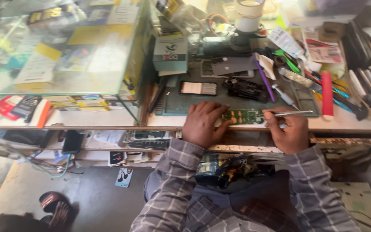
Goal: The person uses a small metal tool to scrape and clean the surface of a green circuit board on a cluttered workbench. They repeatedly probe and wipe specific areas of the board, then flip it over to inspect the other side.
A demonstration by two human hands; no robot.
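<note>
Head view: we look down on one green circuit board (242,116) at the table's (348,124) near edge
Axis: its long side runs left to right, between our two hands
Left hand (203,124): fingers spread, pressing the board's left end
Right hand (289,131): closed on one pair of metal tweezers (295,113), seemingly touching the board's right end
</note>
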